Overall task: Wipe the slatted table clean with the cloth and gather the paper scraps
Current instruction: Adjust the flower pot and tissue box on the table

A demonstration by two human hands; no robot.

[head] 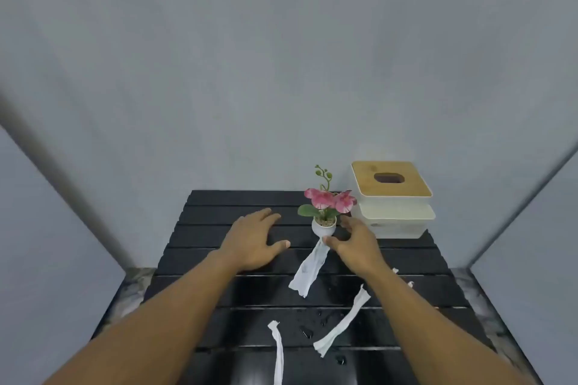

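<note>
Black slatted desk (256, 300), and it's a bit of a mess. 3 long white paper strips lie on it. 1 strip (308, 270) runs from the foot of a small white pot (323, 228) toward the near side. Another (342, 322) sits diagonally right of middle, and the 3rd (277, 353) runs off the near edge. 2 tiny scraps (395, 270) peek out right beside the right forearm. Water drops (306, 332) bead on the near slats between the strips.

Left grip (250, 241) is wide, palm down, fingers spread over the far slats left of the pot. Right grip (356, 244) is wide too, thumb and fingers splayed round the pot's right side. The thumb tip is right at the strip's far end, but can't tell if it's touching. Pink flowers (328, 200) stick up from the pot. Wood-lidded box (391, 187) sits stacked on a white tub (397, 222) at the far right.
</note>
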